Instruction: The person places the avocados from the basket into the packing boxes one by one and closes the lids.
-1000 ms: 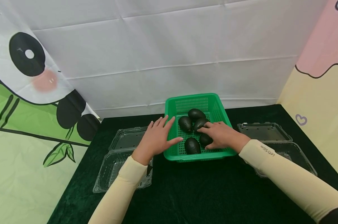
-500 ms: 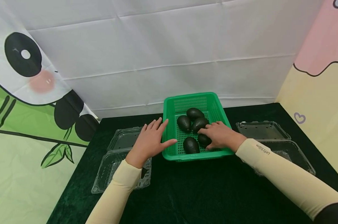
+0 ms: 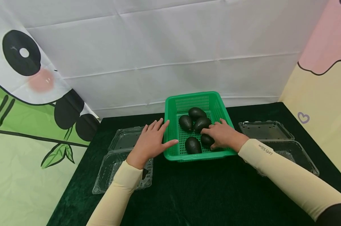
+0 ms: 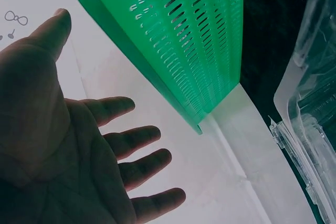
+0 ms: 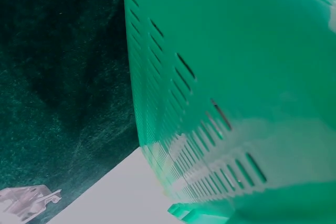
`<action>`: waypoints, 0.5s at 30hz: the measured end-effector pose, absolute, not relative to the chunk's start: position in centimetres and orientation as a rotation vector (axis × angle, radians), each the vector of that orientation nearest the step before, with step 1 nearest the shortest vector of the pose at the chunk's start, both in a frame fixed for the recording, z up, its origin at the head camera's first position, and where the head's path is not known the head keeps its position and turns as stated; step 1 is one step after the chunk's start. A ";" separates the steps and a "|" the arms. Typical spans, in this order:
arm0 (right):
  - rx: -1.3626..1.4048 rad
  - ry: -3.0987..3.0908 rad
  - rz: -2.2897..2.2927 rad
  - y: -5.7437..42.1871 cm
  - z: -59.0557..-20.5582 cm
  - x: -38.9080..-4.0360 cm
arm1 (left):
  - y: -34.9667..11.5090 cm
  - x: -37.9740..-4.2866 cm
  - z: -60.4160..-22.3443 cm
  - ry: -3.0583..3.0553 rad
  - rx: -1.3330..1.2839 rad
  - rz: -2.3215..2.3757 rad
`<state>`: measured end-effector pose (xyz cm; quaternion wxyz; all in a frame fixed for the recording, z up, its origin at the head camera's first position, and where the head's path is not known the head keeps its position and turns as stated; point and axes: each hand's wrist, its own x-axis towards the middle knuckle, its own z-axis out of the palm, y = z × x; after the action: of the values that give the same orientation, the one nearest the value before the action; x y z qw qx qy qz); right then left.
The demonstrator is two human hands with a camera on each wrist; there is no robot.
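Note:
A green plastic basket (image 3: pixel 198 157) sits at the back of the table with several dark avocados in it. My right hand (image 3: pixel 224 137) reaches over its right side, fingers and thumb around the front-right avocado (image 3: pixel 206 141). Another avocado (image 3: pixel 193 145) lies just left of that one, and a cluster (image 3: pixel 202 124) sits farther back. My left hand (image 3: pixel 149 142) is held in the air beside the basket's left wall, fingers spread, holding nothing; the left wrist view shows its bare palm (image 4: pixel 58 135). In the right wrist view the basket's wall (image 5: pixel 273 51) hides the right hand.
An open clear plastic clamshell box (image 3: pixel 107 169) lies left of the basket, partly under my left arm. A second open clamshell box (image 3: pixel 267 132) lies at the right, partly behind my right sleeve (image 3: pixel 289 175). A dark green cloth (image 3: pixel 210 194) covers the table; a white backdrop (image 3: pixel 173 37) stands behind.
My left hand has drawn back leftward from over the basket's left rim. The right hand stays at the same avocado, which remains in the basket.

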<state>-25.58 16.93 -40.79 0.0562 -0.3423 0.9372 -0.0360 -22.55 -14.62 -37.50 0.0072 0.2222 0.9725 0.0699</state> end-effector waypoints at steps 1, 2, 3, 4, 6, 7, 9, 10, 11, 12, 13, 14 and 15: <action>-1.039 2.845 -0.109 16.9 -40.8 -25.6 | -14.6 -22.6 -37.5 3.038 0.694 0.219; -1.034 2.846 -0.112 17.0 -40.8 -25.6 | -14.6 -22.6 -37.5 3.036 0.694 0.220; -1.036 2.849 -0.111 17.0 -40.7 -25.5 | -14.6 -22.6 -37.5 3.035 0.693 0.218; -1.038 2.852 -0.109 17.0 -40.7 -25.5 | -14.6 -22.6 -37.5 3.036 0.692 0.216; -1.044 2.862 -0.100 17.0 -40.5 -25.5 | -14.6 -22.6 -37.5 3.038 0.692 0.211; -1.044 2.867 -0.100 17.1 -40.5 -25.4 | -14.6 -22.6 -37.5 3.039 0.693 0.210; -1.049 2.884 -0.087 17.1 -40.3 -25.4 | -14.6 -22.6 -37.5 3.041 0.697 0.210; -1.048 2.891 -0.087 17.1 -40.2 -25.4 | -14.7 -22.5 -37.5 3.041 0.698 0.211; -1.047 2.898 -0.090 17.2 -40.0 -25.4 | -14.7 -22.5 -37.5 3.041 0.698 0.209; -1.045 2.905 -0.101 17.2 -39.8 -25.4 | -14.7 -22.5 -37.5 3.040 0.698 0.210; -1.042 2.912 -0.113 17.2 -39.6 -25.3 | -14.7 -22.5 -37.5 3.039 0.696 0.210; -1.040 2.922 -0.121 17.2 -39.3 -25.3 | -14.6 -22.5 -37.5 3.039 0.695 0.209; -1.036 2.930 -0.133 17.2 -39.0 -25.3 | -14.6 -22.5 -37.5 3.039 0.694 0.207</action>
<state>-25.29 17.24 -38.98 0.0156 -0.3331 0.9418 -0.0426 -22.53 -14.62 -37.48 0.0089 0.2223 0.9727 0.0662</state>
